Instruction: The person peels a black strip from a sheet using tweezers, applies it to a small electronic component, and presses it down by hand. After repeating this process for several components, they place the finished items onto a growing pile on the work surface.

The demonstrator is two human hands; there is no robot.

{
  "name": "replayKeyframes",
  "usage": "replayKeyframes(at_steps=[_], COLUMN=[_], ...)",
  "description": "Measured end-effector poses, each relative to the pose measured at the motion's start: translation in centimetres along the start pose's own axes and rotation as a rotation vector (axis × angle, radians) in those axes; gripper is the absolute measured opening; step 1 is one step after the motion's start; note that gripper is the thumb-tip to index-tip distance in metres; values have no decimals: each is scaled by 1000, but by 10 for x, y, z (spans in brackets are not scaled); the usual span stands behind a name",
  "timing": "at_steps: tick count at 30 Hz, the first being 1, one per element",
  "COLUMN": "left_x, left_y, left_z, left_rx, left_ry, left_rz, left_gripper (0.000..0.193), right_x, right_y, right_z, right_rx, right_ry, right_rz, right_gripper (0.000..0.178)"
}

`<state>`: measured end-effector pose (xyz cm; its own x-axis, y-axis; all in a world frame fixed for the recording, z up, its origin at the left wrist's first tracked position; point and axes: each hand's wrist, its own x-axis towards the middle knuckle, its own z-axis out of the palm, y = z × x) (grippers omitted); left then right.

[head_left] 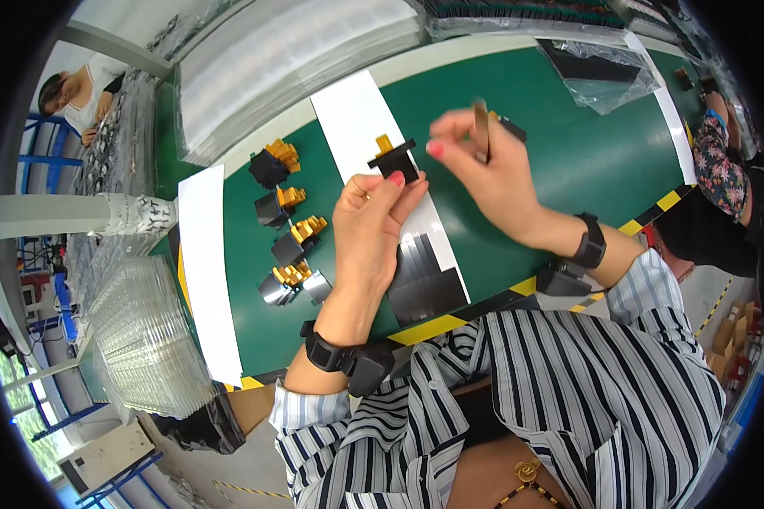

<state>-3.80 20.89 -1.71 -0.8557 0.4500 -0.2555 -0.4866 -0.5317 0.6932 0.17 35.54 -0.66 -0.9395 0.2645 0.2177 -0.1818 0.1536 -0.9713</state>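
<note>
Head view. Item: black part with orange tab (396,165), one, pinched in the left hand (369,222) between thumb and fingers, above the table (603,161). Crossbar: long axis slanting near-left to far-right; tab pointing far, slightly left. Right hand (491,170): fingers curled, slim strip (482,129) held among them, exact kind unclear; thumb tip apart from the part. Governing relation: part lies left of right thumb; left hand nearer, touching.

Black part (396,163) partly hidden by left hand (367,225), tool (482,127) in right hand (502,180) blurred, flowered-sleeve (723,170) neighbour cut off rightward
</note>
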Motion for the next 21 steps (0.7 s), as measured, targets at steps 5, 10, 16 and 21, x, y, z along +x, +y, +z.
replayKeyframes(at_steps=[5, 10, 16, 21], left_x=[-1, -3, -2, -1], left_y=[-4, -3, -4, -4], left_z=[1, 5, 4, 2], left_rx=[-33, 3, 32, 44], left_ry=[-47, -43, -49, -90], left_rz=[26, 19, 22, 24], left_gripper=[9, 11, 12, 12], right_x=[-2, -3, -2, -2], right_y=[0, -6, -1, -1], right_z=[0, -1, 0, 0], right_rx=[-93, -112, -83, -73], right_ry=[-53, -63, -40, -22], right_rz=[-58, -17, -21, -1], right_gripper=[11, 10, 9, 8])
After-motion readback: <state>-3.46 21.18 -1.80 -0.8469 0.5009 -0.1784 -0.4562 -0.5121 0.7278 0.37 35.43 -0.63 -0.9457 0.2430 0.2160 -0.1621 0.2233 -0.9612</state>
